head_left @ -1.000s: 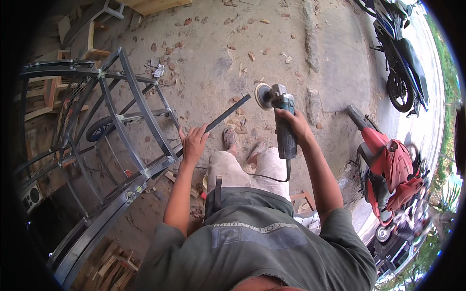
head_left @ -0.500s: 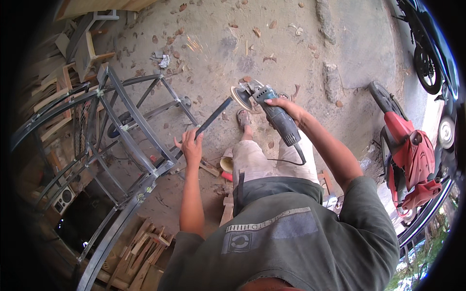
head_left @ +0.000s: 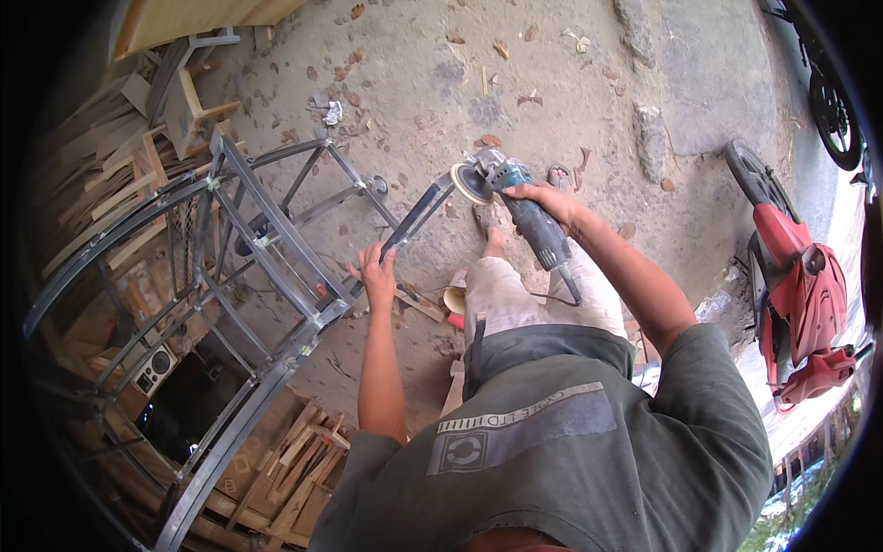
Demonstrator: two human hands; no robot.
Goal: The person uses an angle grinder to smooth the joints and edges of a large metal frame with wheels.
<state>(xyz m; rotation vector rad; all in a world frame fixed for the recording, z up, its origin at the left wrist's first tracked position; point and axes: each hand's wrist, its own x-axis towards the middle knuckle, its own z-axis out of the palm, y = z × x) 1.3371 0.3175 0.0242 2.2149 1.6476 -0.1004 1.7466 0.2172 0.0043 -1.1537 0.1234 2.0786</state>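
Note:
My right hand (head_left: 550,204) is wrapped round the body of a teal and dark grey angle grinder (head_left: 535,230). Its pale round disc (head_left: 470,184) is at the free end of a dark metal bar (head_left: 418,213); whether they touch is hard to tell. My left hand (head_left: 375,274) grips this bar lower down, beside a welded metal frame (head_left: 276,267) on the left. Two parallel dark lengths show along the bar's upper part. A power cord (head_left: 552,300) hangs from the grinder's rear end.
Wood scraps (head_left: 285,469) are heaped below the frame, with more timber (head_left: 129,175) at the far left. Dry leaves (head_left: 501,48) lie on the dusty ground. A red motorbike (head_left: 800,294) stands at the right. My sandalled feet (head_left: 487,219) are just beyond the grinder.
The sparks on the far ground are gone. The whole scene has shifted slightly right in the picture. A second parallel length of the bar now shows near the disc.

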